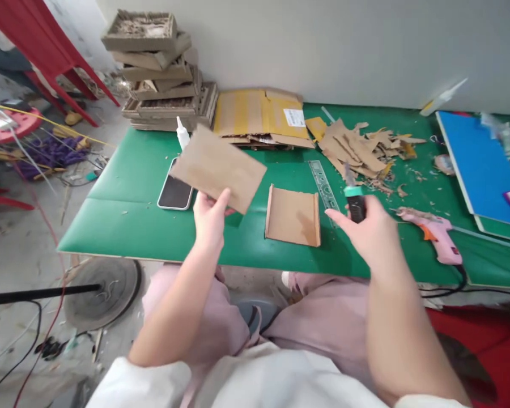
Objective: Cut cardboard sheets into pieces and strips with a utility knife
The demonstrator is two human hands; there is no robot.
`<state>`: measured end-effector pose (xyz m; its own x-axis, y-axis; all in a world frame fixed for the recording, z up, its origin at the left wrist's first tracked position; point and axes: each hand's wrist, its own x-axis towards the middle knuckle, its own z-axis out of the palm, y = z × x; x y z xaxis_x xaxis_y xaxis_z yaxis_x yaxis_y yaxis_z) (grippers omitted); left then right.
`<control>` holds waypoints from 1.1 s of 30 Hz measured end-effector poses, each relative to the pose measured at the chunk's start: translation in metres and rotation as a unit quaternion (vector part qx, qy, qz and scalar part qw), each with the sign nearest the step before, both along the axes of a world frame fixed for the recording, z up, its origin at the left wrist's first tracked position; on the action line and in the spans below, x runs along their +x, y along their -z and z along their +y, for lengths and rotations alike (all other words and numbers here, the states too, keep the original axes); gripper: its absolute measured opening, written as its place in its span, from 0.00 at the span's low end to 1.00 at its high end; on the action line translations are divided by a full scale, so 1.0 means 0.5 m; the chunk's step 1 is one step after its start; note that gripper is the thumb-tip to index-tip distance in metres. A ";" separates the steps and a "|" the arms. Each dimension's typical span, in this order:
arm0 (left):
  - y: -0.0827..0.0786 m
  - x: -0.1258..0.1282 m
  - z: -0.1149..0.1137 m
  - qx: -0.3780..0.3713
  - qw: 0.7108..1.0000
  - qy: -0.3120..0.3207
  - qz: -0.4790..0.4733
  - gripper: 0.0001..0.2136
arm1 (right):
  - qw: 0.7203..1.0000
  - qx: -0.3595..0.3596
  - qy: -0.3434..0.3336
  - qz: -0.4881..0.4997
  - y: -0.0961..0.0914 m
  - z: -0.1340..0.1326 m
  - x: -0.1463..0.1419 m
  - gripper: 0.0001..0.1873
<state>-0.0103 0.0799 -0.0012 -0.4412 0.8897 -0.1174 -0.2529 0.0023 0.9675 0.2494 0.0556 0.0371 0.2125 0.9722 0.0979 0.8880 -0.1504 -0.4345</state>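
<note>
Has a shallow cardboard tray (293, 218) lying flat near the front edge of the green tabletop (123, 232), presumably for easy reach; taken here as the clock's centre. Holds a black-handled tool (356, 207) in the right hand (372, 224) at three o'clock, fingers clamped round the grip, tip pointing away from the body, probably for safety. Grips a cardboard sheet (221, 164) in the left hand (210, 218) at nine o'clock, thumb on the face, fingers clamped behind, apparently lifted toward ten to free the tabletop beneath. Has a pink glue gun (440, 235) on its side farther out at three, likely for nearness to the right hand. Has scraps (357, 150) heaped beyond a ruler (323, 184) between one and two, and stacked cardboard boxes (161, 73) past ten, seemingly to save room.
</note>
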 end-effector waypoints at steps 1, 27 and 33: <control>0.014 0.006 -0.022 -0.020 1.000 -0.006 -0.009 0.17 | 0.999 -0.040 0.010 0.009 0.017 -0.003 -0.005 0.21; 0.008 0.062 -0.145 -0.021 0.690 0.240 0.683 0.21 | 0.965 0.110 -0.132 -0.197 -0.069 0.040 -0.003 0.18; -0.038 0.016 0.018 0.012 0.827 0.227 0.514 0.24 | 0.933 0.132 -0.256 -0.215 -0.104 0.060 -0.049 0.15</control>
<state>-0.0024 0.0888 0.0178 0.0838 0.9877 0.1317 0.7256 -0.1511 0.6714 0.2249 0.0856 0.0889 -0.3875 0.8653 0.3179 0.9148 0.4035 0.0169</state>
